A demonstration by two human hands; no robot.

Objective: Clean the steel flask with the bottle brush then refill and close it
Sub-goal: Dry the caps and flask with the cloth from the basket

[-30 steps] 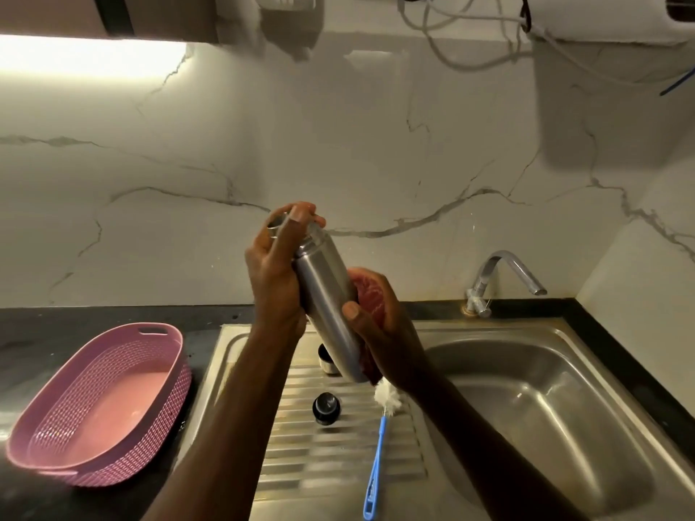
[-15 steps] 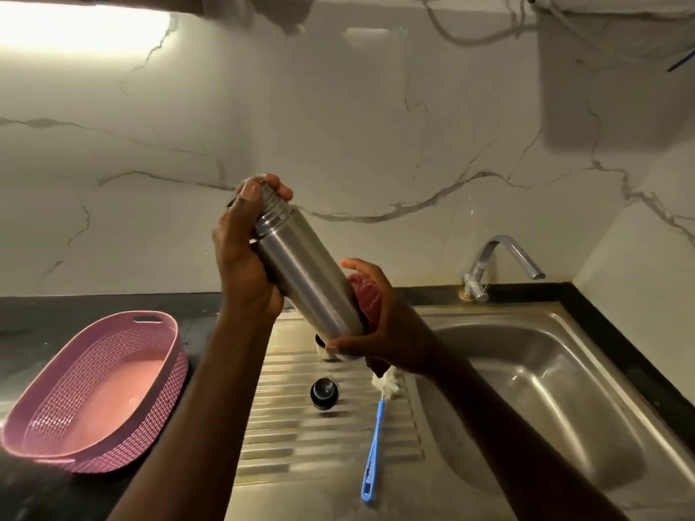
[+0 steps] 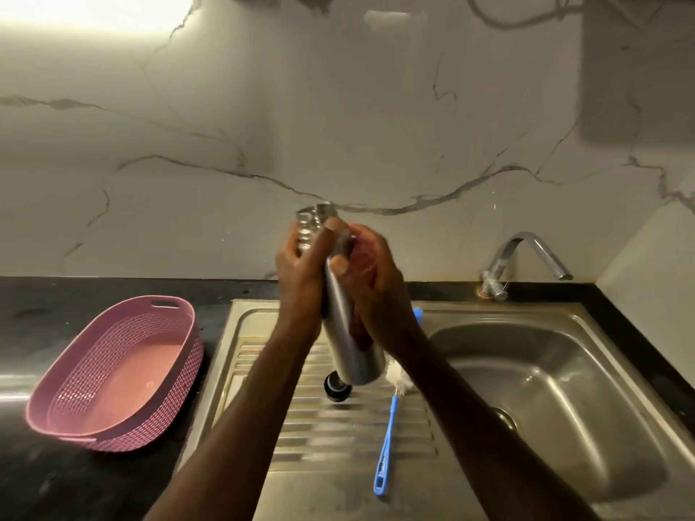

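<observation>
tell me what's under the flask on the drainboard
A black cap lies below the steel flask, partly covered by its base, beside the bottle brush.

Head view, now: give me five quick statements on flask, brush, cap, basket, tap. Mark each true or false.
1. Both hands hold the steel flask. True: left hand near the mouth, right hand on the body.
2. The bottle brush is inside the flask. False: it lies on the drainboard.
3. The black cap is screwed on. False: it sits on the drainboard; the mouth is open.
4. The pink basket sits on the dark counter left of the sink. True.
5. Water runs from the tap. False: no stream visible.
</observation>
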